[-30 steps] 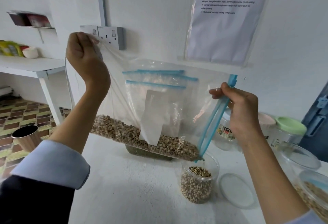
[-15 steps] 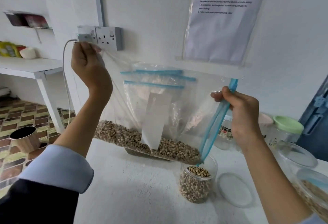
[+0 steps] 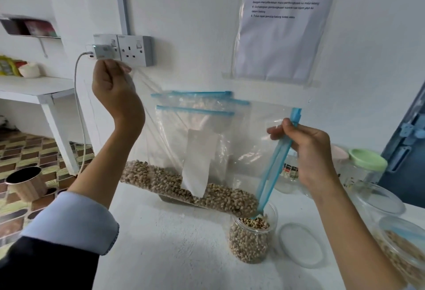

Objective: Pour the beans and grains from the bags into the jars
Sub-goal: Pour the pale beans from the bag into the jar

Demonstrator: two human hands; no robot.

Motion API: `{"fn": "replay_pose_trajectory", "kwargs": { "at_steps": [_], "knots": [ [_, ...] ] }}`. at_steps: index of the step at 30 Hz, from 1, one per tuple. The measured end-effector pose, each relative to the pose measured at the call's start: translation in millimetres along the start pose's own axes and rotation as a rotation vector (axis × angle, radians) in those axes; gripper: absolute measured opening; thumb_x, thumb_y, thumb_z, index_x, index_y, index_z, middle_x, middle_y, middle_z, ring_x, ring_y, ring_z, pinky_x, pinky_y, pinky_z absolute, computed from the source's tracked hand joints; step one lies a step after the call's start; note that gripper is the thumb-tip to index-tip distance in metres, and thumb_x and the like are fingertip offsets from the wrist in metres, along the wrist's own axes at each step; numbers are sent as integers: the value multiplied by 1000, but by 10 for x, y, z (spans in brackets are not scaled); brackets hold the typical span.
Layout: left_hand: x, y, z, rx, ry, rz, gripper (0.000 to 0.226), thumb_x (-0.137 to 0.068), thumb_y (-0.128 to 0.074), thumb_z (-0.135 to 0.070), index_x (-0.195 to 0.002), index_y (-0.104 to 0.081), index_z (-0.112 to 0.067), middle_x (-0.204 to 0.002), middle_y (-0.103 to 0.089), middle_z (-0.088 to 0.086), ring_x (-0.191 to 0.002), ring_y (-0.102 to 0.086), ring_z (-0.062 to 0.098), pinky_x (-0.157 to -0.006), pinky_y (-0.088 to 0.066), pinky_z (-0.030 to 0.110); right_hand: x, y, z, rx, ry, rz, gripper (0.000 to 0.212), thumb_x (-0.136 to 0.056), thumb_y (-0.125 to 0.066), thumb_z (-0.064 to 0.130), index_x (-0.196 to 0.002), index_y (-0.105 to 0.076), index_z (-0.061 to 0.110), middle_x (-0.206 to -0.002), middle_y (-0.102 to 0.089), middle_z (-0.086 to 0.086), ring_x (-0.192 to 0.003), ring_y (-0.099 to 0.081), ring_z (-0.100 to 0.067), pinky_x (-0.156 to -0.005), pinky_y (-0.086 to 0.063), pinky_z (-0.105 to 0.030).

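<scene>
A clear zip bag [image 3: 248, 138] with a blue seal hangs tilted over the white table [image 3: 174, 243]. My left hand [image 3: 115, 92] pinches its raised bottom corner, up by the wall socket. My right hand [image 3: 308, 151] grips the blue zip strip lower on the right. Pale beans [image 3: 195, 188] lie along the bag's lower edge and slope down to its open corner, which dips into a small clear jar [image 3: 250, 239]. The jar is nearly full of the same beans.
A loose clear lid [image 3: 301, 246] lies right of the jar. More jars stand at the right, one with a green lid [image 3: 368, 163], one holding grains [image 3: 404, 250]. More zip bags [image 3: 195, 110] lean on the wall behind. A charger cable [image 3: 79, 105] hangs from the socket [image 3: 134, 49].
My left hand has lowered a little and now sits just under the socket. The bag stays tilted and the jar's bean level has risen slightly.
</scene>
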State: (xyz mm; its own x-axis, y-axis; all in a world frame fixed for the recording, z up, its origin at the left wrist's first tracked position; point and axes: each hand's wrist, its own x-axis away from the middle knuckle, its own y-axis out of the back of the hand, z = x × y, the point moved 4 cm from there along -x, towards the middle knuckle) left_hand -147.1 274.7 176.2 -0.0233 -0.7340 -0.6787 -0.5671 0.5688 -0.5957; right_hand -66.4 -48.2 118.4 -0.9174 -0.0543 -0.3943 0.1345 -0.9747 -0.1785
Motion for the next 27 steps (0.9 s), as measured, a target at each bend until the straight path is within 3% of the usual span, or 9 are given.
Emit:
{"fn": "replay_pose_trajectory", "kwargs": {
  "at_steps": [3, 7, 9, 12, 18, 22, 25, 27],
  "knots": [
    [26, -11, -12, 0, 5, 0, 31, -94, -38, -10, -65, -47, -18, -55, -40, -1, -47, -27, 16, -42, -18, 29, 11, 37, -25, -22, 14, -63, 25, -92, -60, 15, -70, -72, 11, -71, -73, 0, -81, -66, -16, -99, -47, -38],
    [17, 6, 0, -10, -6, 13, 30, -93, -38, -12, -66, -48, -18, -57, -41, 1, -48, -28, 17, -42, -20, 28, 44, -12, -31, 9, 15, -7, 24, -91, -60, 16, -71, -72, 10, -72, -74, -1, -82, -67, -17, -96, -47, -34],
    [7, 12, 2, -7, -5, 4, 31, -94, -38, -11, -66, -48, -18, -56, -41, 1, -47, -27, 16, -42, -20, 28, 50, 17, -18, -34, 40, -68, 23, -92, -60, 15, -71, -71, 11, -68, -73, 2, -79, -67, -15, -92, -47, -31],
    [-28, 21, -14, -6, -14, -12, 32, -95, -38, -10, -66, -49, -19, -56, -45, -2, -47, -29, 16, -42, -19, 32, 32, -28, 10, -27, 30, -29, 25, -92, -61, 17, -70, -72, 12, -71, -74, 0, -83, -67, -17, -97, -46, -33],
    [-181, 59, -70, -35, -54, -34, 39, -91, -42, -19, -59, -58, -35, -59, -47, -1, -54, -35, 18, -50, -24, 42, -12, -110, 41, -34, 14, -16, 26, -92, -60, 18, -70, -72, 14, -70, -73, 3, -79, -66, -12, -93, -46, -28],
    [-205, 85, -98, -53, -76, -45, 37, -90, -43, -22, -59, -57, -35, -59, -48, -4, -57, -38, 19, -55, -30, 46, -45, -137, 28, -50, 10, -33, 25, -93, -59, 16, -71, -71, 13, -67, -72, 6, -73, -64, -6, -84, -47, -23],
    [-217, 118, -88, -45, -73, -36, 37, -89, -43, -21, -60, -59, -36, -61, -50, -2, -57, -38, 18, -58, -30, 44, -70, -193, 25, 12, -17, 41, 25, -92, -60, 18, -71, -72, 12, -72, -74, 4, -78, -65, -7, -90, -46, -28],
    [-224, 130, -97, -60, -69, -46, 37, -89, -42, -22, -59, -59, -36, -60, -48, -1, -56, -37, 18, -56, -30, 44, -89, -172, 22, -10, -24, -2, 24, -92, -60, 18, -71, -72, 13, -71, -73, 4, -76, -64, -5, -89, -45, -27]
  ]
}}
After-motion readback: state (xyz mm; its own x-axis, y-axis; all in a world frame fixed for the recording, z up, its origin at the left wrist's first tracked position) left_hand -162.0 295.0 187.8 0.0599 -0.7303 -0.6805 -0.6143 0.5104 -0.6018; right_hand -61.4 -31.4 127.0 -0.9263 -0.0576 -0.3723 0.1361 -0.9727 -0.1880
